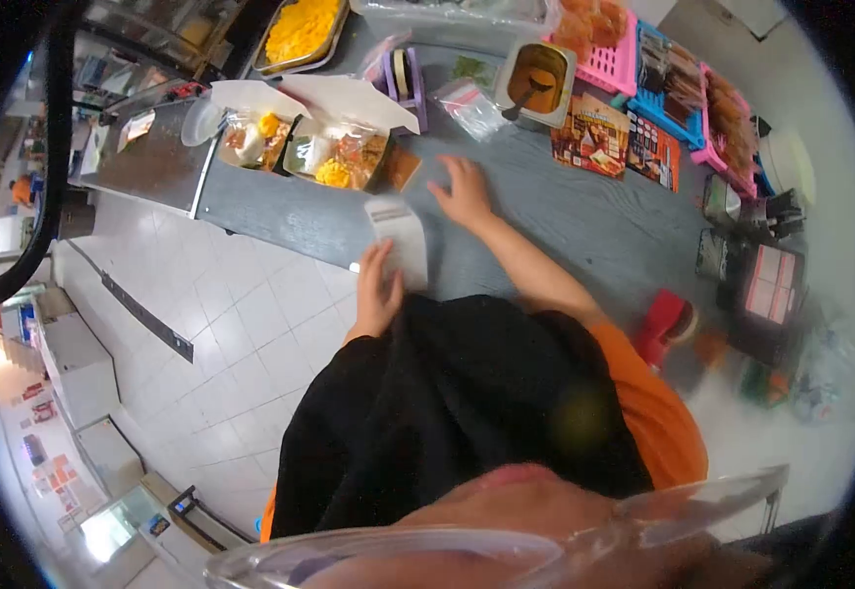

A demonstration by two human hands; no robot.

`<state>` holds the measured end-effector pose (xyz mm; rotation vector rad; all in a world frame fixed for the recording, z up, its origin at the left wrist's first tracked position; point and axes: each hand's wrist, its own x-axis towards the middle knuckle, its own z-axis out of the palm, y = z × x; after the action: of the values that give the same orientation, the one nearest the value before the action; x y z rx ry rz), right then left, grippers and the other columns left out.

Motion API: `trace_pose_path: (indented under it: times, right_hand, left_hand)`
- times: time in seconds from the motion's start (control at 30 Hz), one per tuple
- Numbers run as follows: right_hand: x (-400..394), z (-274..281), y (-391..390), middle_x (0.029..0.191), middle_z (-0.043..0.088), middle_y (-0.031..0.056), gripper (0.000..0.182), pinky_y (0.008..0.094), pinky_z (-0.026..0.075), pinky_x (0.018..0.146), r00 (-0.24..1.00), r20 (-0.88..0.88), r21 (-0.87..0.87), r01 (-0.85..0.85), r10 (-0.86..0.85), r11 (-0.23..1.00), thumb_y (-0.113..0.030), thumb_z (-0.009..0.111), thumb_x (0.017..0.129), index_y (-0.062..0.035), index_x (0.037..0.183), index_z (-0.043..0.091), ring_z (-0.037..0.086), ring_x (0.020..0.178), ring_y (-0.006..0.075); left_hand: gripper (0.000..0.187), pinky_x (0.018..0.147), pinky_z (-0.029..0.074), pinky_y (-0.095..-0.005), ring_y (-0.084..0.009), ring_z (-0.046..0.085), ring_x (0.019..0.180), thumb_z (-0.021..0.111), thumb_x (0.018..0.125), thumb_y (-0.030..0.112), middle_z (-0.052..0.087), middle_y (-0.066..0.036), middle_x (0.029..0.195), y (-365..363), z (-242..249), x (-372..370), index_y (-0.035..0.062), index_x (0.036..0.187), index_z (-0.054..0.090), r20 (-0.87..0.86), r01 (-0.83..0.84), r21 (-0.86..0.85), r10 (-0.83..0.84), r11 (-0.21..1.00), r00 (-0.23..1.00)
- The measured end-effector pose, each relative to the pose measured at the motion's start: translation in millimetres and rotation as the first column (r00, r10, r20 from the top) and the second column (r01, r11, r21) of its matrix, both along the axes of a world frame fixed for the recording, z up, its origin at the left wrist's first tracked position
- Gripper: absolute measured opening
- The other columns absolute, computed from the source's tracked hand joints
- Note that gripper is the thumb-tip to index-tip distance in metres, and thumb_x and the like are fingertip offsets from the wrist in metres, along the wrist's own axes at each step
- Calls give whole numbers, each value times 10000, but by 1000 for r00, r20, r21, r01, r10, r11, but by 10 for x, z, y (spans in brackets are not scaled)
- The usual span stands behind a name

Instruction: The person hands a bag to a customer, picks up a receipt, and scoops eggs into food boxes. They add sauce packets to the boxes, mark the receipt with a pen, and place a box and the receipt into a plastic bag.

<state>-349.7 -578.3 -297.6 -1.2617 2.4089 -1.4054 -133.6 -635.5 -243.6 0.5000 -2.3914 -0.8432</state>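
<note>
Paper slip [400, 240] lies on the grey table [584, 221] just below the open food box [341, 157]; left hand [376, 290] pins its lower edge, fingers flat, while right hand [464, 191] rests open beside it, steadying nothing.

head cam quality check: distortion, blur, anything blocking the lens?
Head view: strong fisheye, the grey wooden counter bends and black vignette fills the corners; a clear plastic visor rim blurs across the bottom; right edge soft and hazy; left hand and white paper slip reasonably sharp, lighting even.
</note>
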Motion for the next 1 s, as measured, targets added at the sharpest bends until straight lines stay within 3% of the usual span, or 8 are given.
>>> trace_pose_path:
  times: [0.07, 0.17, 0.23, 0.33, 0.53, 0.67, 0.77, 1.0]
  right_hand:
    - [-140, 88, -171, 1195, 431, 141, 450, 409, 345, 885, 968, 252, -182, 66, -18, 981, -274, 597, 764, -32, 1123, 474, 440, 1030, 335]
    - [-429, 618, -489, 1134, 487, 132, 471, 353, 389, 855, 982, -167, -350, 23, -86, 936, -257, 561, 816, -30, 1200, 411, 501, 957, 256]
    - [-520, 800, -733, 1127, 521, 126, 377, 339, 370, 889, 900, 336, -425, -118, 277, 897, -233, 482, 868, -6, 1167, 452, 496, 1010, 231]
    - [-539, 846, -932, 1056, 573, 137, 404, 320, 396, 846, 695, 295, -445, -507, 655, 738, -340, 409, 893, -4, 1089, 520, 532, 990, 220]
    - [-399, 859, -1221, 886, 611, 176, 268, 342, 446, 745, 691, 503, 9, -604, 519, 797, -215, 481, 840, 1, 964, 582, 593, 828, 265]
    - [-721, 740, -1875, 859, 592, 209, 194, 370, 459, 670, 921, 66, 128, -388, 383, 913, -7, 524, 706, 13, 887, 591, 595, 797, 317]
    - [-973, 835, -2268, 984, 575, 213, 217, 397, 431, 790, 789, 200, 723, -519, 580, 457, -70, 531, 732, 29, 920, 576, 543, 951, 339]
    - [-983, 651, -2506, 995, 577, 202, 345, 391, 441, 769, 836, 139, 622, -491, 531, 610, -87, 545, 726, -23, 1062, 498, 553, 940, 325]
  left_hand:
    - [451, 883, 362, -364, -358, 448, 1029, 564, 720, -24, 463, -207, 1096, -89, -106, 5, 45, 1156, 476, 48, 43, 10, -44, 999, 998]
    - [449, 910, 341, -377, -352, 432, 1062, 555, 724, -18, 461, -209, 1127, -161, 99, -33, 19, 1161, 460, 9, -76, -9, 76, 997, 997]
    - [455, 911, 339, -376, -349, 430, 1065, 557, 722, -18, 463, -204, 1122, -289, 247, -74, 13, 1164, 455, -26, -153, -42, 152, 987, 988]
    - [473, 906, 336, -367, -333, 426, 1068, 562, 717, -19, 459, -184, 1118, -571, 299, -48, 2, 1175, 444, -97, -266, -100, 256, 959, 962]
    - [483, 885, 346, -352, -303, 426, 1058, 557, 710, -34, 446, -167, 1132, -993, 368, 0, -13, 1179, 440, -134, -394, -155, 376, 906, 917]
    - [453, 823, 386, -340, -302, 478, 958, 561, 684, -68, 486, -177, 1046, -1105, 279, -13, -13, 1128, 486, -230, -369, -230, 318, 901, 920]
    - [426, 725, 423, -314, -279, 512, 848, 577, 652, -81, 497, -168, 988, -1115, 243, -94, -17, 1068, 516, -282, -317, -328, 228, 890, 932]
    - [306, 625, 427, -288, -225, 533, 676, 564, 718, -63, 542, -93, 824, -847, 268, -412, 8, 1015, 544, -208, 216, -76, -228, 973, 951]
